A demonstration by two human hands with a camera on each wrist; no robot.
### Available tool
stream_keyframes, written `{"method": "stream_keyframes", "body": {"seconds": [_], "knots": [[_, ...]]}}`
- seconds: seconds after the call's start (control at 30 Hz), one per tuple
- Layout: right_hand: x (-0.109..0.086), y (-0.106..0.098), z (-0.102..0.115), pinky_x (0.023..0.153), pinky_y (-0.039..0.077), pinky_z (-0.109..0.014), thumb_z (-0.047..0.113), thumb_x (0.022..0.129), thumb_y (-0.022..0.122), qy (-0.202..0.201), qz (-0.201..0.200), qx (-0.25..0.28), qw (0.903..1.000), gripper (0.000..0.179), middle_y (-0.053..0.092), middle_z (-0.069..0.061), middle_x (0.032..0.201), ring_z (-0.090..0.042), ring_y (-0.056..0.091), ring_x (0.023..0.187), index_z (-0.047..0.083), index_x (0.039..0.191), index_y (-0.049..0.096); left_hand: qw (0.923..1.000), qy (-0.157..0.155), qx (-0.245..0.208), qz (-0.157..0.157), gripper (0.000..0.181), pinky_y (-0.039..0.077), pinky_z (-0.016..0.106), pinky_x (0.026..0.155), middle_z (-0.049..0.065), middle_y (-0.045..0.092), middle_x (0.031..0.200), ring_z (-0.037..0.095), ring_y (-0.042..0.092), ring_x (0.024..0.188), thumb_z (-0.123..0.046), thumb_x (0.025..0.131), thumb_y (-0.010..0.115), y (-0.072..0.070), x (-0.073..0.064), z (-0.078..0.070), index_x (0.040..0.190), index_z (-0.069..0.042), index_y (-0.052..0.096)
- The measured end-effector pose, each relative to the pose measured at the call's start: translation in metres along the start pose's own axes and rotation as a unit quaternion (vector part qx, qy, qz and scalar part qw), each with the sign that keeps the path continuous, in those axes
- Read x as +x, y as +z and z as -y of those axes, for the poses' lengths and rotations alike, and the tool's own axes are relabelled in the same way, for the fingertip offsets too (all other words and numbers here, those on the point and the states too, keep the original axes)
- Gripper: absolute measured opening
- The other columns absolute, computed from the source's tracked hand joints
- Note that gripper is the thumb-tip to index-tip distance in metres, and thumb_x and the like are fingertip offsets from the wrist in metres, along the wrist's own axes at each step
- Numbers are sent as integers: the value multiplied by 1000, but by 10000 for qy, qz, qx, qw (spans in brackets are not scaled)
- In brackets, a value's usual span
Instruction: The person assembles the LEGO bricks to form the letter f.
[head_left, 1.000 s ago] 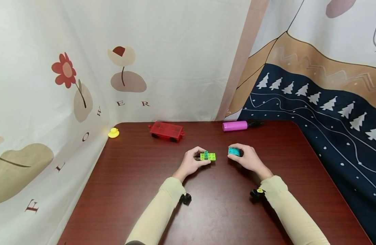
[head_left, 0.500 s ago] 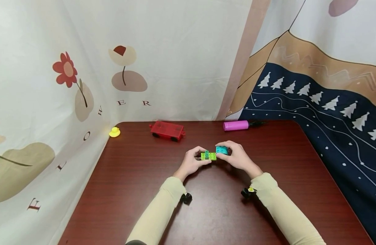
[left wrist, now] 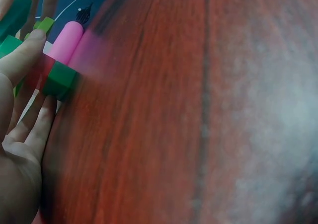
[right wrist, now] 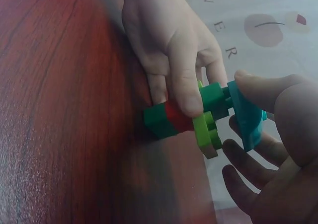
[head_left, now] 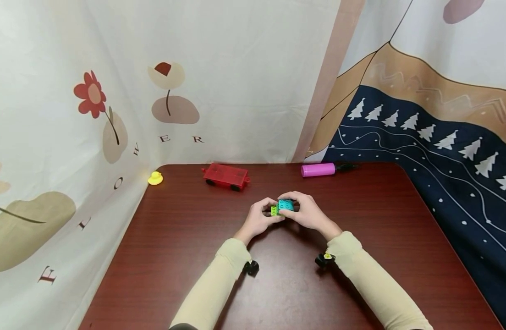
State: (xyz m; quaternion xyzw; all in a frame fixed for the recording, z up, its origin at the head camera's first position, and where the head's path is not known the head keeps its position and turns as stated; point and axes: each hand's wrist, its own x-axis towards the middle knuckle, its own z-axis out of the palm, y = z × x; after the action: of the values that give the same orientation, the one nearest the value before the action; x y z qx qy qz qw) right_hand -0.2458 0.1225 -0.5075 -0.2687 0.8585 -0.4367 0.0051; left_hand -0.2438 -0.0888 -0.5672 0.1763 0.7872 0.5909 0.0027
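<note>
In the head view my left hand [head_left: 256, 221] grips a small stack of toy building blocks [head_left: 273, 211] near the table's middle. From the right wrist, the stack shows a dark green block [right wrist: 160, 121] at the bottom, then a red one [right wrist: 178, 116], a lime one [right wrist: 204, 134] sticking out sideways, and a green one [right wrist: 213, 98] on top. My right hand [head_left: 312, 214] pinches a teal block [right wrist: 247, 118] between thumb and fingers. This teal block sits tilted against the studs of the top green block; whether they are joined I cannot tell.
On the brown table [head_left: 269, 284], a red toy wagon [head_left: 226, 176] stands at the back. A yellow rubber duck [head_left: 155, 178] is at the back left corner. A pink cylinder with a black end [head_left: 318, 169] lies along the back edge. Printed curtains [head_left: 244, 82] hang behind.
My right hand has moved left with the teal block, from apart to over the block stack, hiding part of it. My left hand has stayed nearly still, gripping the stack.
</note>
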Motion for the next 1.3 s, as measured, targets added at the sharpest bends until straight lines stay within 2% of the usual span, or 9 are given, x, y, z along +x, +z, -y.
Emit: {"method": "stream_keyframes", "body": {"seconds": [0.1,0.33,0.63,0.77,0.97,1.3], "knots": [[1,2,0,92,58,-43,19,91,84,-56,-2,-21,10000,39,71,-5,122,-21,65,104,8,127,73,10000,-23,23,-29,35,61,34,85,13,76,109,19,72,93,-9,83,91,1,0,0,111,-6,72],[3,4,1,91,58,-43,19,92,84,-107,-11,-40,9999,39,71,-5,121,-22,65,103,7,127,73,9999,-17,113,12,34,60,28,84,8,76,109,13,71,91,-13,84,91,0,0,0,111,-8,72],[2,7,1,87,57,-40,20,94,81,-285,-136,-209,9993,34,73,-5,119,-20,65,101,10,126,74,9999,7,111,50,34,61,30,85,9,76,111,15,72,95,-12,84,90,0,0,0,112,-8,71],[3,8,-1,86,56,-38,19,97,78,-309,-209,-182,9991,30,73,-5,119,-19,65,101,10,125,74,10000,-16,60,38,35,61,34,88,8,76,112,18,72,99,-11,84,91,0,0,0,113,-8,72],[3,10,-2,85,57,-37,19,96,79,-288,-281,-57,9992,29,74,-5,118,-20,66,100,10,124,76,10000,49,-35,25,38,61,45,89,14,76,113,26,72,99,-9,83,91,2,0,1,114,-4,71],[4,13,-7,85,58,-36,17,96,79,-178,-262,257,9992,29,74,-6,117,-20,67,100,9,123,76,9999,53,57,73,34,61,30,86,10,76,112,16,71,97,-11,84,90,0,0,1,112,-8,71]]}}
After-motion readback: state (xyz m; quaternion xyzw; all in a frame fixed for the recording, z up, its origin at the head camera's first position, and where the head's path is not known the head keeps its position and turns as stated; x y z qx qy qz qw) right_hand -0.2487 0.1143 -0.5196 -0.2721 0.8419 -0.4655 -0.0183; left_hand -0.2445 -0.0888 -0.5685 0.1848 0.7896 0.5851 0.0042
